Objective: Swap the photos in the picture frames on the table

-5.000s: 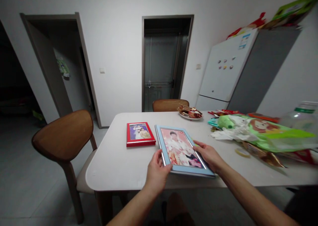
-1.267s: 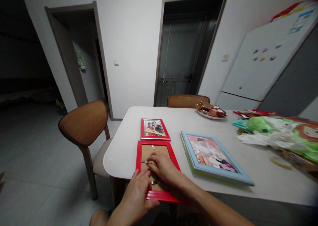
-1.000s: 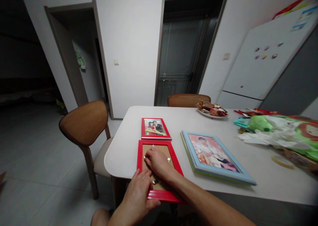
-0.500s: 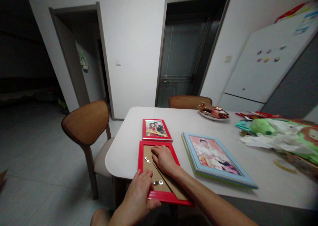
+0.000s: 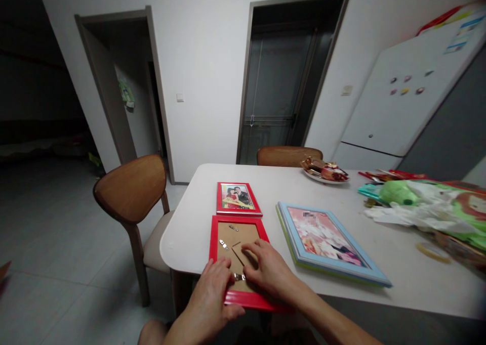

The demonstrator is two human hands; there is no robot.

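Note:
A red picture frame (image 5: 214, 233) lies face down at the table's front edge, its brown backing board (image 5: 228, 261) showing. The board carries several metal clips, one of them near my left fingertips, and its raised stand flap shows as a thin angled line. My left hand (image 5: 212, 289) grips the frame's lower left corner, thumb along the bottom edge. Over the board's right side is my right hand (image 5: 271, 271), fingers bent and apart, fingertips on the flap and thumb close to the lower metal clip (image 5: 240, 277).
Another red picture frame (image 5: 238, 198) with a couple's photo lies just beyond. To the right are stacked frames topped by a light blue picture frame (image 5: 334, 239). Farther off are a plate (image 5: 326, 178), green and white plastic packaging (image 5: 421, 203) and a tape roll (image 5: 433, 253). A wooden chair (image 5: 131, 188) stands left.
My right hand has drawn back toward me from the board's far end, uncovering the upper clip. The flap has gone from slanted open to lying nearly flat. My left hand stays at the corner.

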